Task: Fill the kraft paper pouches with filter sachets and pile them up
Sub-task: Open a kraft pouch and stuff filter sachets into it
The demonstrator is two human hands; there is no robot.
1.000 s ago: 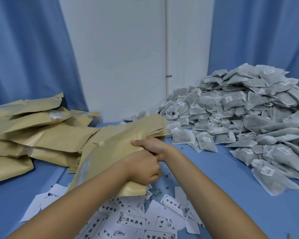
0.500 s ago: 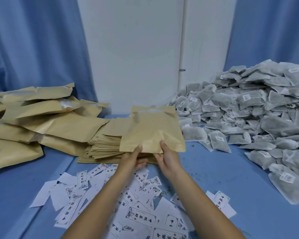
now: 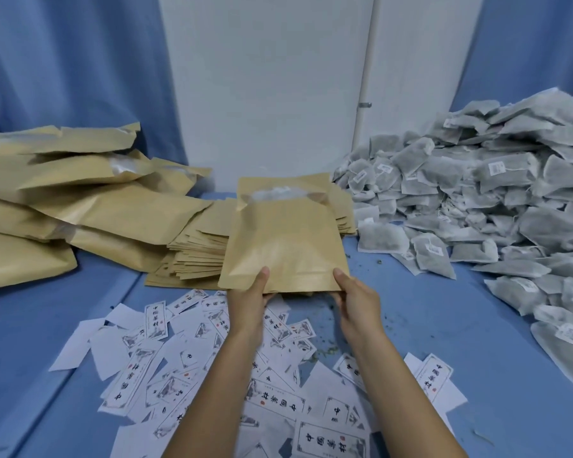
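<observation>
The left hand [image 3: 248,305] and right hand [image 3: 358,302] have slid apart since half a second ago, from the middle of the kraft pouch [image 3: 285,239]'s bottom edge out to its two corners, and the pouch has come squarer, mouth gaping. At far left the pile of filled pouches [image 3: 80,206] lies against the curtain [image 3: 63,77], with the stack of flat pouches [image 3: 199,249] beside it. Each hand pinches a lower corner, thumb on the front. Printed labels [image 3: 272,399] litter the table [image 3: 444,325] below. The heap of filter sachets [image 3: 477,200] lies to the right, apart from the pouch. Its contents are hidden; if empty, it looks ready for filling, and one hand must free itself to fetch sachets
</observation>
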